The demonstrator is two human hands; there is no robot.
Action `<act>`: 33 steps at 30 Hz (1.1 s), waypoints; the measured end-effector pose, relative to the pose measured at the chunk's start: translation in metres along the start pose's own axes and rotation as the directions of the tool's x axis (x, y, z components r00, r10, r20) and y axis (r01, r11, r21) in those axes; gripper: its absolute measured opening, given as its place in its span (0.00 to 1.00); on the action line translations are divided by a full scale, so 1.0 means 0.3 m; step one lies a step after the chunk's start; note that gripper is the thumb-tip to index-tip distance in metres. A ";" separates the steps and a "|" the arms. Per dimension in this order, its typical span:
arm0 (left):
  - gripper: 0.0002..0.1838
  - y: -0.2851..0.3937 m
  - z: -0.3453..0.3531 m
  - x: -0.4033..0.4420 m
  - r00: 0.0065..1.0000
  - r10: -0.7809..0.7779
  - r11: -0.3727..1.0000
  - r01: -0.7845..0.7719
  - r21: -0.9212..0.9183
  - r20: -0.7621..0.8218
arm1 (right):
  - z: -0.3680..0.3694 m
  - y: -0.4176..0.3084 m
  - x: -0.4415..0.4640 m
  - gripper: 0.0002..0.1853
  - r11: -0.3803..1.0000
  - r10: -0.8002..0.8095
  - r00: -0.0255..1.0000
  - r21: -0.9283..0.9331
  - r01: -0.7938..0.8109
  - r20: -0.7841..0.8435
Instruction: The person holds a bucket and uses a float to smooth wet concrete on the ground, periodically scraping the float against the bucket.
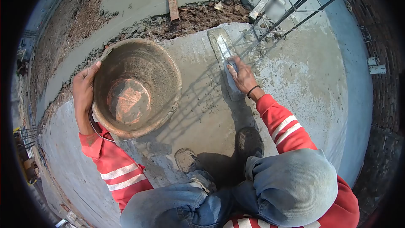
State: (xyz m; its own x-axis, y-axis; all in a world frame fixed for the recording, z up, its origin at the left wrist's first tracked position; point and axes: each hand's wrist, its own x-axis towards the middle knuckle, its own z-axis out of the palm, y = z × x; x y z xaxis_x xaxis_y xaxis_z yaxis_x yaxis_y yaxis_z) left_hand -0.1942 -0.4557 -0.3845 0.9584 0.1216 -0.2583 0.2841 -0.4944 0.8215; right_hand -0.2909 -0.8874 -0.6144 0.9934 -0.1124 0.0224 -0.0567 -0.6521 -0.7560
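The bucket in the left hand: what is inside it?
Inside the bucket, grey-brown residue coats the wall, and orange-red patches show on the bottom. The surface under the residue is covered.

You're on an outdoor building site: tied rebar (296, 5) rises by the concrete (291, 76), brickwork (386, 29) lines your right, rubble (211, 16) lies ahead, sunlight casts sharp shadows, and you have a caked bucket (164, 76) and trowel (222, 45).

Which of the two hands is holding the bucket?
It is the left hand, the one at the side of the bucket; the right hand grips the flat trowel instead.
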 end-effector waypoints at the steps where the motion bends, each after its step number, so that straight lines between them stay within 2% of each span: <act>1: 0.18 0.001 0.004 -0.004 1.000 0.011 1.000 -0.011 0.014 -0.006 | -0.008 -0.002 -0.010 0.15 0.997 -0.023 1.000 0.075 0.023 -0.003; 2: 0.18 -0.004 0.001 -0.011 1.000 0.007 1.000 -0.007 0.016 -0.010 | -0.021 -0.013 -0.043 0.15 0.997 -0.024 1.000 0.078 0.024 0.002; 4: 0.18 -0.019 -0.021 -0.028 0.999 0.025 0.997 -0.022 0.070 -0.045 | -0.058 -0.042 -0.152 0.15 0.996 0.091 0.993 0.007 -0.092 0.081; 6: 0.18 -0.062 -0.043 -0.046 0.996 0.032 0.998 -0.027 0.052 -0.089 | -0.092 -0.041 -0.280 0.14 0.985 0.147 0.984 0.073 -0.154 0.100; 9: 0.18 -0.073 -0.037 -0.065 0.987 0.047 0.999 -0.044 0.026 -0.152 | -0.127 -0.033 -0.302 0.12 0.983 0.164 0.981 0.067 -0.171 0.099; 10: 0.18 -0.067 -0.026 -0.064 0.981 0.058 0.998 -0.056 0.012 -0.183 | -0.126 -0.019 -0.269 0.13 0.985 0.168 0.979 0.005 -0.170 0.114; 12: 0.18 -0.071 -0.037 -0.025 0.990 0.037 0.999 -0.039 -0.016 -0.137 | -0.134 -0.025 -0.154 0.12 0.981 0.191 0.978 0.011 -0.193 0.089; 15: 0.19 -0.009 0.014 0.007 0.990 -0.008 0.998 -0.001 -0.062 -0.144 | -0.104 0.069 0.084 0.18 0.987 0.153 0.988 -0.056 -0.153 -0.003; 17: 0.20 0.009 0.019 0.033 0.996 -0.017 1.000 0.016 -0.007 -0.082 | -0.089 0.128 0.171 0.21 0.985 0.129 0.990 -0.104 -0.134 -0.049; 19: 0.20 0.003 0.012 0.069 0.998 -0.002 0.999 0.005 0.052 -0.060 | -0.084 0.137 0.186 0.25 0.989 0.006 0.998 -0.146 -0.016 -0.067; 20: 0.20 -0.013 0.008 0.072 0.999 0.004 0.994 0.001 0.113 -0.044 | -0.086 0.132 0.155 0.22 0.991 -0.033 0.991 -0.131 0.016 -0.128; 21: 0.20 -0.018 0.004 0.060 0.999 -0.008 0.994 0.013 0.107 -0.049 | -0.101 0.107 0.114 0.22 0.991 -0.037 0.993 -0.134 0.021 -0.114; 23: 0.20 -0.004 0.003 0.028 0.999 0.048 0.988 -0.046 0.150 -0.012 | -0.142 0.071 -0.004 0.19 0.980 0.188 0.979 -0.076 -0.182 0.074; 24: 0.19 0.000 0.014 0.003 0.999 0.029 0.997 -0.027 0.075 -0.029 | -0.156 0.070 -0.087 0.17 0.986 0.152 0.986 -0.082 -0.146 0.071; 25: 0.19 0.002 0.024 -0.019 0.999 0.018 0.997 -0.016 0.074 -0.028 | -0.174 0.069 -0.180 0.16 0.990 0.117 0.991 -0.087 -0.111 0.067; 27: 0.19 0.001 0.027 -0.057 0.996 0.009 0.999 -0.012 -0.036 -0.091 | -0.223 0.047 -0.330 0.14 0.980 0.199 0.975 -0.022 -0.198 0.101; 30: 0.18 -0.032 0.007 -0.091 0.991 0.030 0.999 -0.029 0.017 -0.127 | -0.234 0.103 -0.381 0.12 0.973 0.206 0.977 -0.120 -0.199 0.049; 33: 0.17 -0.081 -0.004 -0.146 0.985 0.080 0.997 -0.076 0.027 -0.153 | -0.224 0.070 -0.253 0.16 0.980 0.190 0.981 -0.060 -0.187 0.048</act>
State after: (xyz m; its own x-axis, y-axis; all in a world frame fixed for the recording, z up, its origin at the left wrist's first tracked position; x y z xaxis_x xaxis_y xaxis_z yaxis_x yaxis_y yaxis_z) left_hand -0.2430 -0.4479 -0.3926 0.9708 0.2124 -0.1111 0.2093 -0.5252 0.8249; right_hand -0.3742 -0.9430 -0.5882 0.9681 -0.1985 -0.1528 -0.2475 -0.6636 -0.7059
